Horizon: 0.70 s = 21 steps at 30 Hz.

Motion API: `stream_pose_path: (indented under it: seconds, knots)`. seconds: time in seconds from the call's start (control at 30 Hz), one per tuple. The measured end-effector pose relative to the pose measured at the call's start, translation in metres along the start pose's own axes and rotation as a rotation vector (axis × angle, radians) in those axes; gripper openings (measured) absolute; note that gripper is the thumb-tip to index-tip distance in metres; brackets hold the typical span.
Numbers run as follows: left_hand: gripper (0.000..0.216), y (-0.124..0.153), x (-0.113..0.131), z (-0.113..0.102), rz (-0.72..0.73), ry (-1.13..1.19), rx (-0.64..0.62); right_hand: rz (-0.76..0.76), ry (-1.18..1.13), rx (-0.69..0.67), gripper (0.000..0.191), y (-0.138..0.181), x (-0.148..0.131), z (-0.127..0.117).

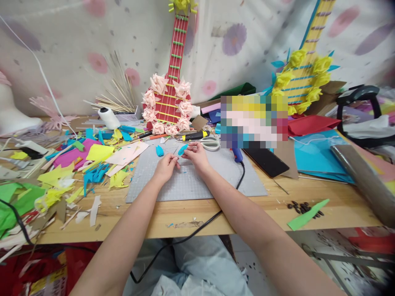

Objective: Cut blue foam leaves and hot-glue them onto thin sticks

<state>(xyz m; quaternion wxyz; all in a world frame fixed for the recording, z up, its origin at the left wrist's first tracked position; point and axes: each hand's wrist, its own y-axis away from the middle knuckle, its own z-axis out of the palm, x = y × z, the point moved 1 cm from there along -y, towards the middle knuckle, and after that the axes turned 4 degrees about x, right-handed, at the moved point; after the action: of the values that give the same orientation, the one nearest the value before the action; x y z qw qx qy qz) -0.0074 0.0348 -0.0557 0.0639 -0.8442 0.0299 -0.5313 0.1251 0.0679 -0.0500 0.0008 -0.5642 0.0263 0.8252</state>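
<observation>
Over the grey cutting mat (197, 181), the right hand (195, 157) pinches a small blue paper piece (182, 149) between fingertips while the left hand (166, 166) closes on a thin stick (175, 153) — both braced low for fine work — scissors (210, 143) just beyond

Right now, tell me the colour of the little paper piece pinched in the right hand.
Bright blue. The paper piece sits in the right hand, seen in the head view.

Left hand (166, 166) and right hand (195, 155) pinching blue paper piece (182, 149), grey cutting mat (197, 181)
</observation>
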Motion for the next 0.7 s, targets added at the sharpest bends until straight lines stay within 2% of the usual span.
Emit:
stream_pose_path:
  seconds: [0.43, 0.7]
  knots:
    - [0.016, 0.0005, 0.0011, 0.0, -0.006, 0.019, -0.008, -0.017, -0.041, -0.022, 0.037, 0.0048, -0.0041, 0.0002]
    - [0.018, 0.0004, -0.0006, -0.0003, -0.009, 0.061, 0.012, 0.052, -0.129, -0.09, 0.04, 0.0047, -0.0064, -0.0009]
